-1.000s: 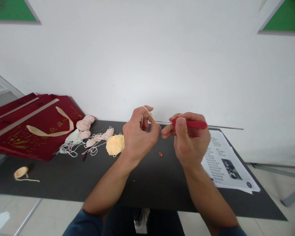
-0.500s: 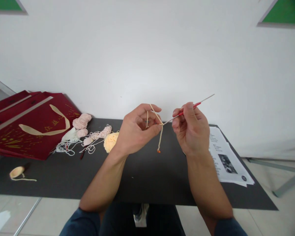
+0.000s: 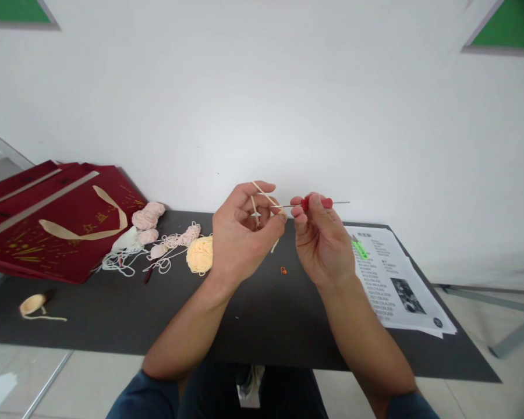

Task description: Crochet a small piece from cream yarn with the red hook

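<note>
- Left hand [image 3: 247, 233]: pale yarn [image 3: 264, 193] pinched between thumb and finger, one strand draped over the raised index finger.
- Right hand [image 3: 325, 244]: red-handled hook [image 3: 305, 203] gripped between thumb and fingers, its slim tip placed at the yarn by the left fingertips.
- Orange marker [image 3: 283, 270]: laid on the black table [image 3: 262, 331], below the hands.
- Yellow yarn ball [image 3: 199, 255]: set just beside the left wrist.
- Green tool [image 3: 359, 248]: laid on printed sheets [image 3: 382, 262], near the right wrist.
</note>
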`<state>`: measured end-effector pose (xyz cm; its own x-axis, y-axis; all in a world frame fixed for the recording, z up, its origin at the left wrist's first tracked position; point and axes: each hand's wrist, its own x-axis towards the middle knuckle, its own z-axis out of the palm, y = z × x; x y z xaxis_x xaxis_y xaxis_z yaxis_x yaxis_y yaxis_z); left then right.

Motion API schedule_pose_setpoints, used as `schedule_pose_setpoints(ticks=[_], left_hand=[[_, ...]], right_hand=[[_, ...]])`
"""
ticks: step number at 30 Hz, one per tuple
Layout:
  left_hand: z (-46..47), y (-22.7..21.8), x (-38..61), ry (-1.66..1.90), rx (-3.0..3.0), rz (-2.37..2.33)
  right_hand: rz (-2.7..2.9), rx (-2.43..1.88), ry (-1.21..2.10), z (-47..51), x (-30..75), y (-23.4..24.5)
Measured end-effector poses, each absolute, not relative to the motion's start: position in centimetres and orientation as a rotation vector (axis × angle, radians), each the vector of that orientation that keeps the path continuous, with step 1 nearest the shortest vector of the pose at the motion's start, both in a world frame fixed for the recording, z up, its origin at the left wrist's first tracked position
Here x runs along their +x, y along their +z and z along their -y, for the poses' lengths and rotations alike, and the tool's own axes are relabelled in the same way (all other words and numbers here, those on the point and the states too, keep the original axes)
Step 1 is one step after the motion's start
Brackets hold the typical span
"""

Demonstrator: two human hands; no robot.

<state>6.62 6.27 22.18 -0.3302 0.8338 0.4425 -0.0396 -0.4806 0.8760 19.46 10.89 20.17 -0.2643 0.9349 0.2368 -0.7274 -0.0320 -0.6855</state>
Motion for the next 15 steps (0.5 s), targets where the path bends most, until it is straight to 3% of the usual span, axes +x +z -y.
schedule_pose_setpoints(ticks=[15], left_hand=[[-5.96,22.37,6.64,1.795,1.301,-1.149]], right_hand=[[1.067,-0.319,1.433,-10.97,19.58,19.81]])
